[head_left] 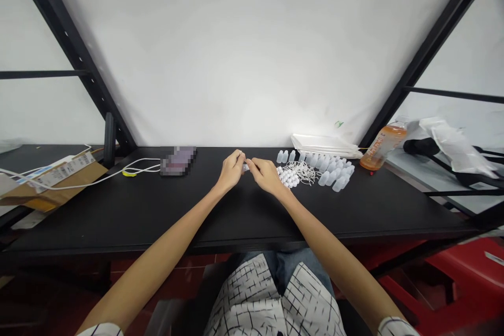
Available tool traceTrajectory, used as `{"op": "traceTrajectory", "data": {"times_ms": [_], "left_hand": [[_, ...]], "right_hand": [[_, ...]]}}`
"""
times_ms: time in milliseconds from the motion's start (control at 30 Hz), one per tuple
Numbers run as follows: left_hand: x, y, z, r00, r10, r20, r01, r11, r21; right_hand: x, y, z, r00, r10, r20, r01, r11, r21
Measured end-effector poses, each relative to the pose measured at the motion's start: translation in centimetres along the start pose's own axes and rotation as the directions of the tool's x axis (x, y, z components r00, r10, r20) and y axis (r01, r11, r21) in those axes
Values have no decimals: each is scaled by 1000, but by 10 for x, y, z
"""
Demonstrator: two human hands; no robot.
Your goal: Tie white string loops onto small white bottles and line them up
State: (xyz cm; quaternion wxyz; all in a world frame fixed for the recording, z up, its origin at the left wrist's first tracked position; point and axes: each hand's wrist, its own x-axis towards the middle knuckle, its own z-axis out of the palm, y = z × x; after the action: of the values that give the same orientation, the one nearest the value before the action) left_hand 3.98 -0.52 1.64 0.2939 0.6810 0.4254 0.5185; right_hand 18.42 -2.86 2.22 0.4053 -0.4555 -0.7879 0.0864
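Both hands meet above the middle of the black table (157, 220). My left hand (232, 167) is closed round a small translucent bottle (245, 167), which shows between the hands. My right hand (264, 173) pinches at the same spot, its fingertips close to the bottle's upper end; what exactly they grip is too small to tell. Just right of my right hand lie a heap of small white caps (289, 177) and a tangle of white strings (305, 172). Several translucent bottles (333, 173) stand and lie beyond and beside them.
White flat sheets or bags (326, 145) lie against the wall. An orange drink bottle (381, 148) leans at the right. At the left are a phone-like object (178, 161), white cables (114, 174) and a cardboard piece (59, 181). Black frame posts flank the table.
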Motion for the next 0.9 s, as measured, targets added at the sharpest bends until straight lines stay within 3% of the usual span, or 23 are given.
{"op": "traceTrajectory", "data": {"times_ms": [100, 267, 433, 633, 800, 900], "left_hand": [[-1, 1, 0, 1000, -13, 19, 13, 1000, -18], [0, 3, -1, 999, -51, 11, 51, 995, -89], [-2, 6, -2, 1000, -12, 3, 12, 999, 32], [-1, 4, 0, 998, -53, 19, 55, 992, -118], [-1, 3, 1, 1000, -10, -1, 10, 1000, -11], [0, 3, 2, 999, -28, 17, 30, 997, -70]], "right_hand": [[0, 0, -1, 999, 38, 16, -38, 999, -7], [-2, -2, -1, 994, -68, -82, 66, 997, -33], [-1, 2, 0, 1000, 12, 14, -12, 1000, 6], [-1, 1, 1, 993, -82, -84, 83, 997, 7], [0, -1, -1, 1000, 24, 10, -24, 996, 89], [0, -2, -2, 1000, 31, 0, -31, 993, 110]]}}
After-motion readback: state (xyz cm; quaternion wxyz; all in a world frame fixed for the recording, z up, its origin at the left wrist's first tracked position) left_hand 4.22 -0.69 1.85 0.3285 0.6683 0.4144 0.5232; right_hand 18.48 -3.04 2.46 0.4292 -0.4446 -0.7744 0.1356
